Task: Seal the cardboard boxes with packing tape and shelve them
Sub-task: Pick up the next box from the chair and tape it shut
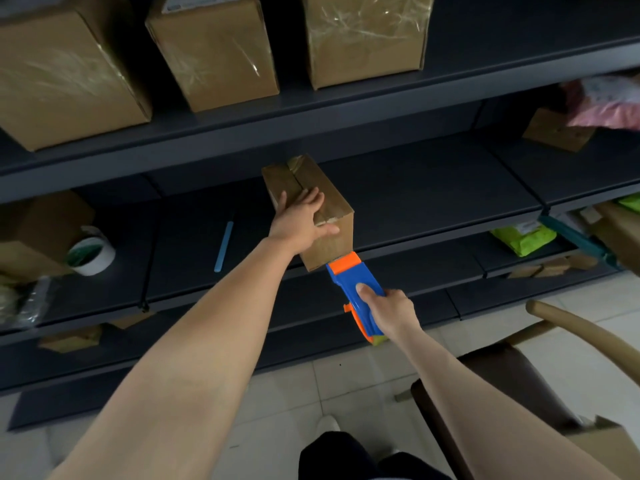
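A small cardboard box (329, 247) stands on the dark middle shelf (433, 202), its near end at the shelf's front edge. Clear tape runs along its top seam. My left hand (301, 220) lies flat on the box's top with fingers spread. My right hand (391, 311) grips a blue and orange tape dispenser (353, 282). The dispenser's orange nose touches the lower part of the box's near face.
Three taped cardboard boxes (214, 53) stand on the upper shelf. On the middle shelf lie a tape roll (91, 254), a light blue strip (223, 245) and another box (38, 230) at the left. Parcels (523, 239) fill the right. A chair (540, 368) stands at my right.
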`<state>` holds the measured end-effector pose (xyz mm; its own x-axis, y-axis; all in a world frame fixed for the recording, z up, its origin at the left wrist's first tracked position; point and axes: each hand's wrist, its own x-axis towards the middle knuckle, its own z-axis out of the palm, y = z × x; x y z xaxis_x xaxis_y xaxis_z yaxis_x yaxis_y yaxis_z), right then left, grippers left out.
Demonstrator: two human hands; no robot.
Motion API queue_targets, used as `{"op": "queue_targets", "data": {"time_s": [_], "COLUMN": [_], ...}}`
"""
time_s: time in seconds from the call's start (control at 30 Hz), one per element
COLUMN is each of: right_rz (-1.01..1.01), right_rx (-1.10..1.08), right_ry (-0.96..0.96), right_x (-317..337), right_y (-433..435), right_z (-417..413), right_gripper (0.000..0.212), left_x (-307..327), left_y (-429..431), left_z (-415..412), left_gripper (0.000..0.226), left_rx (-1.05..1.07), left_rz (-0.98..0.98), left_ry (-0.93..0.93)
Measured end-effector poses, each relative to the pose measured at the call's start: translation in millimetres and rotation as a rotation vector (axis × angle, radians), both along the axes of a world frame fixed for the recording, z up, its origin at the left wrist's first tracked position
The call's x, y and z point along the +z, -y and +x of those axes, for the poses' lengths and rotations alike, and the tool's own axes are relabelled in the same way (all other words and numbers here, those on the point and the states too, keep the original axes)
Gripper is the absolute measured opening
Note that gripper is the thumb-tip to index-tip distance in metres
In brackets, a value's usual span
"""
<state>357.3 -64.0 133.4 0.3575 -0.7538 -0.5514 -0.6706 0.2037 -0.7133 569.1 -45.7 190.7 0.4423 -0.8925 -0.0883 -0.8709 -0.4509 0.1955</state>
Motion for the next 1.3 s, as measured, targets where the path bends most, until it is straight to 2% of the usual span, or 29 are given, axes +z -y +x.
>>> {"op": "queue_targets", "data": {"time_s": [0.3, 0.5, 0.63, 0.7, 0.8, 1.03, 1.3], "right_rz": [-0.02, -0.09, -0.324, -0.306, -0.267, -0.374, -0.391], "right_rx": [0.012, 0.05, 0.184, 0.187, 0.109, -0.101, -0.215], "right_ry": [-0.045, -0.106, -0.309, -0.348, -0.371, -0.259, -0.099], "right_x": [-4.5, 9.6, 22.2, 18.6, 10.0, 20.7, 33.2], "right_y": [0.5, 8.7, 9.4, 7.4, 8.1, 28.4, 36.1], "right_z": [21.6, 40.7, 54.4, 54.0, 40.8, 33.7, 41.4], "right_gripper": [0.051, 0.038, 0.032, 0.024, 0.025, 0.042, 0.046], "left_x": [-3.9, -5.3, -3.8, -4.0, -3.9, 2.8, 12.5], "left_y": [0.7, 2.5, 2.4, 0.7, -0.1, -1.6, -25.6], "left_z": [3.2, 3.4, 4.0, 4.0, 2.7, 1.8, 27.3], "left_gripper": [0.083, 0.083, 0.085, 0.089, 0.088, 0.081, 0.071], "left_rx": [-0.007, -0.006, -0.012, -0.021, -0.036, -0.054, -0.064], "left_rz": [0.0, -0.002, -0.008, 0.005, 0.01, -0.002, -0.029], "left_ry": [0.032, 0.051, 0.051, 0.064, 0.092, 0.06, 0.027]}}
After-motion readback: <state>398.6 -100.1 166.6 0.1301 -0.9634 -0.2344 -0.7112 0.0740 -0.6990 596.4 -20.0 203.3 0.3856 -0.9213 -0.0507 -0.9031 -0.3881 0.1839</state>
